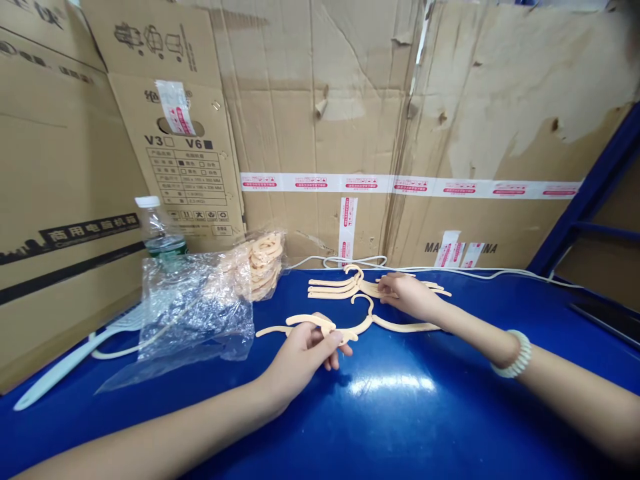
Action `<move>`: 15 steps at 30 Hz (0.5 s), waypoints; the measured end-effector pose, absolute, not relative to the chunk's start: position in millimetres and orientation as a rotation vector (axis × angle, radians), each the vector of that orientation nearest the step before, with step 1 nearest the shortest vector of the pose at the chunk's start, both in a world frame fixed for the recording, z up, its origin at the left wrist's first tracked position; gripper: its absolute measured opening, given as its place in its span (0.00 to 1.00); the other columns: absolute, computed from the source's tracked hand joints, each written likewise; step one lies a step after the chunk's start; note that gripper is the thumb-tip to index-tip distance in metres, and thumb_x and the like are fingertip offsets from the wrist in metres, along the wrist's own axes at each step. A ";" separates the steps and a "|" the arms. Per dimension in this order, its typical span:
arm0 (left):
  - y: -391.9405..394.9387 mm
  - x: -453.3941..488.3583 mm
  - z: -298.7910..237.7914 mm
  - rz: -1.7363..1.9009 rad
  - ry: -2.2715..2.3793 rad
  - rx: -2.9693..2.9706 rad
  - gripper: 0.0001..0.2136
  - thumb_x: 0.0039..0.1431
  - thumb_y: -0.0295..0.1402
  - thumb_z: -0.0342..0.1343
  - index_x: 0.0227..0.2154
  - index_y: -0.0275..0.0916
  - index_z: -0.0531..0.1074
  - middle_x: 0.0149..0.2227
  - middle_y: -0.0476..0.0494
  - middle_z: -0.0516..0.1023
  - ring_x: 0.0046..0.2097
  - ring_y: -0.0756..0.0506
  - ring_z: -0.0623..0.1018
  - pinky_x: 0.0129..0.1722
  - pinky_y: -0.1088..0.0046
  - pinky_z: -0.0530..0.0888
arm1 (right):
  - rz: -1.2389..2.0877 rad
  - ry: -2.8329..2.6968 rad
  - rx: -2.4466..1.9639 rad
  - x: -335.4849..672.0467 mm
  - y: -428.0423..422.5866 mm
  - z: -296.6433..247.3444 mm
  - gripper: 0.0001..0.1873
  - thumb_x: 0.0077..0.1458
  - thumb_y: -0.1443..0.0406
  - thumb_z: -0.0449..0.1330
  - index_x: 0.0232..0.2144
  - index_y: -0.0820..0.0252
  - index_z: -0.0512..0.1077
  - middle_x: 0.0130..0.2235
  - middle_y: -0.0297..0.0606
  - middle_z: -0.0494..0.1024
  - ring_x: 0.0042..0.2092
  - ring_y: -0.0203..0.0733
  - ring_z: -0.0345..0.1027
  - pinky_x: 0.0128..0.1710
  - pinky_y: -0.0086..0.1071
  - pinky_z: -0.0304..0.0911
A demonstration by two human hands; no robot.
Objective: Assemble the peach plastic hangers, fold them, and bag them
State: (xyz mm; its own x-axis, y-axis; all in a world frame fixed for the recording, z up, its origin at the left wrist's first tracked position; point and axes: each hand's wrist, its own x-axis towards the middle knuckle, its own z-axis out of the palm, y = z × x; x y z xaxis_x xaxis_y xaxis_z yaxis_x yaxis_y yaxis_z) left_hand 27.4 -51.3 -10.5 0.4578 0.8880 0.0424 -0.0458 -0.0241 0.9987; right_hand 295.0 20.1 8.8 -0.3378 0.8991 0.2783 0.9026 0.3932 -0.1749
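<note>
My left hand [313, 347] is closed around a cream folding hanger [307, 321], whose curved arm pokes out above the fingers. Just behind it, an unfolded hanger [403, 327] of the same kind lies flat with its hook pointing away from me. Farther back is a row of several unfolded hangers [333, 291], hooks together. My right hand [407, 293] reaches over the right arms of that row, fingers bent down and touching them. Whether those fingers grip a hanger is hard to make out.
At left, a clear plastic bag [200, 313] holds folded hangers [265, 263]. Beside it are a pale fly swatter [65, 373] and a bottle [163, 233]. Cardboard [310, 133] walls the back of the blue table [400, 427]; a white cable [495, 273] runs along its base.
</note>
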 end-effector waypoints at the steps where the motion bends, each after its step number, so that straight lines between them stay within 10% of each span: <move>1: -50.5 27.1 -11.1 0.893 0.806 1.396 0.17 0.55 0.46 0.61 0.30 0.37 0.65 0.30 0.45 0.79 0.27 0.51 0.72 0.30 0.73 0.68 | -0.037 -2.329 -1.570 294.8 21.6 6.0 0.04 0.53 0.71 0.59 0.33 0.63 0.73 0.36 0.45 0.77 0.40 0.47 0.71 0.40 0.35 0.62; 15: -54.6 22.4 16.4 1.017 0.833 1.254 0.14 0.49 0.39 0.67 0.30 0.36 0.71 0.26 0.52 0.71 0.27 0.53 0.67 0.29 0.76 0.64 | 0.083 -2.130 -1.292 305.8 -10.2 45.0 0.08 0.59 0.60 0.55 0.39 0.56 0.66 0.35 0.38 0.78 0.36 0.42 0.75 0.38 0.33 0.69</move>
State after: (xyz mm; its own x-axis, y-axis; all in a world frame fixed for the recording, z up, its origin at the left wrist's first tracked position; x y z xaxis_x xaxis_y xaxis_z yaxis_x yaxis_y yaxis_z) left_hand 22.4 -54.6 16.4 0.3492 0.9364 0.0355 -0.1493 0.0182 0.9886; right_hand 305.8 -10.2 45.0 -0.3142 0.8159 0.4854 0.7757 0.5154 -0.3644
